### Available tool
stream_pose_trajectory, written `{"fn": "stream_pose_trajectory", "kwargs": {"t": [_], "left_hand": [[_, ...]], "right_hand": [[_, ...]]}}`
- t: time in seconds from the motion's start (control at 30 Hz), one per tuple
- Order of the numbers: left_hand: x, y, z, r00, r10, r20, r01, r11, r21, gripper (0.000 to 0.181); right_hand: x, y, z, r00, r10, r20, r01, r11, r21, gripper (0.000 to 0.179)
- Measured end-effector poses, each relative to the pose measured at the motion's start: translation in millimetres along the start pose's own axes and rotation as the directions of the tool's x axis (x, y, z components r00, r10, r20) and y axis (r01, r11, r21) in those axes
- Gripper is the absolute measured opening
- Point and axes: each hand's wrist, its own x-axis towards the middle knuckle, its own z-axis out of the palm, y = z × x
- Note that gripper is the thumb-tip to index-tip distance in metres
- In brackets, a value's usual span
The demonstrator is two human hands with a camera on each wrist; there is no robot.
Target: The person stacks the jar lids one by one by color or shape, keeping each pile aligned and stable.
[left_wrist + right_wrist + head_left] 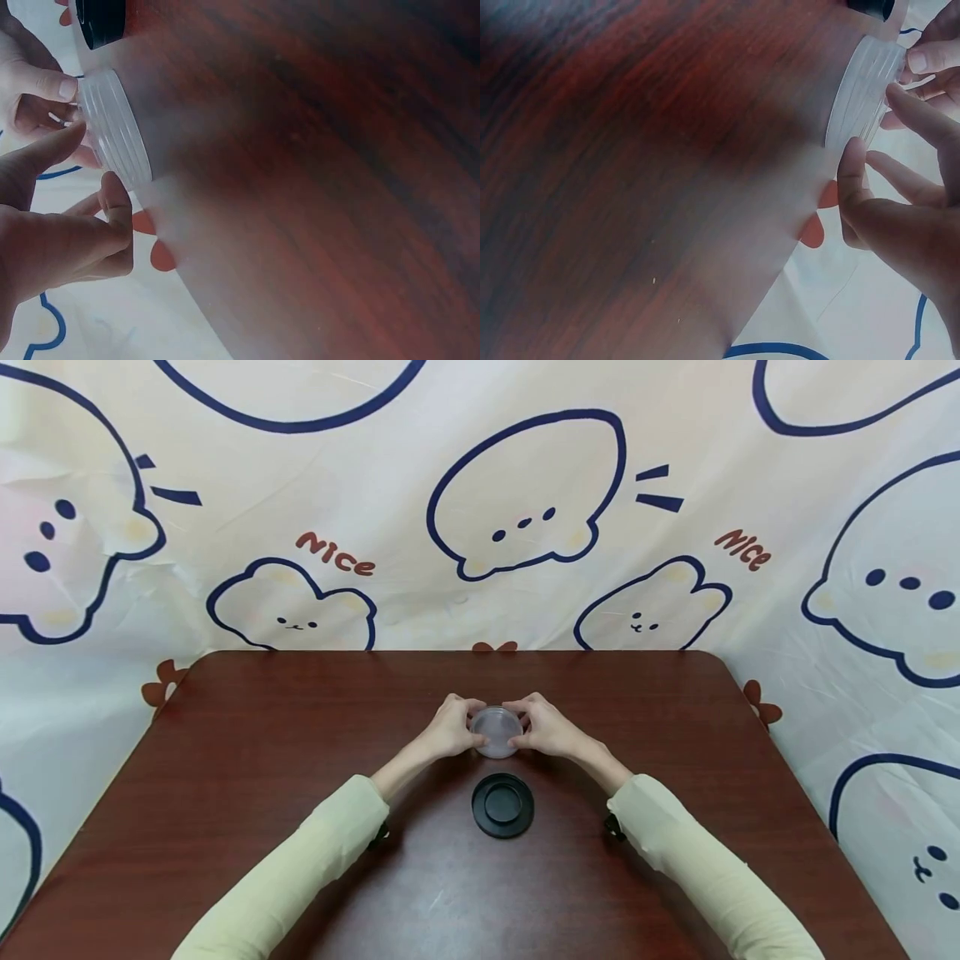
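Note:
A shallow, clear, round plastic container (497,733) with ridged sides sits towards the far side of the table. My left hand (452,727) grips its left edge between thumb and fingers. On the opposite edge, my right hand (547,727) pinches it the same way. Both wrist views show the container side-on, with the left hand (67,232) and the right hand (907,202) at its rim. Nearer to me lies a round black plastic piece (502,806) with a raised ring in its middle; part of it (103,22) shows at the top of the left wrist view.
The dark reddish-brown wooden table (300,727) has rounded far corners. Behind it and along both sides hangs a pale cloth (480,610) with cartoon drawings. Each forearm wears a pale sleeve (300,860), with a small dark device under the cuff.

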Motion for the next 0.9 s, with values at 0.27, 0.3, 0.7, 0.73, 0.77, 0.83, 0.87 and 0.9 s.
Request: {"fn": "stream_pose_trajectory", "kwargs": {"t": [0.27, 0.3, 0.7, 0.73, 0.77, 0.83, 0.87, 0.9], "left_hand": [[-2.8, -0.5, -0.9, 1.0, -0.004, -0.021, 0.003, 0.998, -0.057, 0.051], [-2.9, -1.3, -0.8, 1.0, -0.001, -0.023, -0.001, 0.998, -0.066, 0.051], [-14.5, -2.9, -3.8, 0.993, 0.052, -0.107, -0.062, 0.994, -0.095, 0.044], [-16.3, -2.7, -4.3, 0.992, 0.051, -0.115, -0.061, 0.994, -0.089, 0.043], [-18.1, -1.9, -5.2, 0.992, 0.049, -0.118, -0.059, 0.995, -0.081, 0.043], [-21.9, -0.2, -8.8, 0.993, 0.04, -0.109, -0.047, 0.997, -0.058, 0.046], [-23.8, 0.7, -11.3, 0.995, 0.032, -0.098, -0.037, 0.998, -0.046, 0.047], [-25.6, 1.7, -14.3, 0.996, 0.024, -0.088, -0.027, 0.999, -0.033, 0.049]], "right_hand": [[0.7, -3, -1, 1.0, -0.007, 0.013, 0.007, 1.0, -0.029, 0.06], [0.5, -3, -1, 1.0, -0.007, 0.015, 0.007, 1.0, -0.027, 0.06], [-12.4, 1, -6, 0.999, -0.022, -0.033, 0.022, 1.0, 0.019, 0.052], [-15.4, 1, -7, 0.999, -0.011, -0.035, 0.012, 1.0, 0.023, 0.051], [-18.5, 1, -9, 0.999, 0.001, -0.036, -0.001, 1.0, 0.018, 0.051], [-26.6, -1, -14, 0.999, 0.029, -0.028, -0.029, 1.0, 0.003, 0.053], [-31.0, -4, -17, 0.999, 0.038, -0.024, -0.039, 0.999, -0.013, 0.054], [-35.6, -7, -20, 0.999, 0.047, -0.023, -0.048, 0.998, -0.031, 0.055]]}}
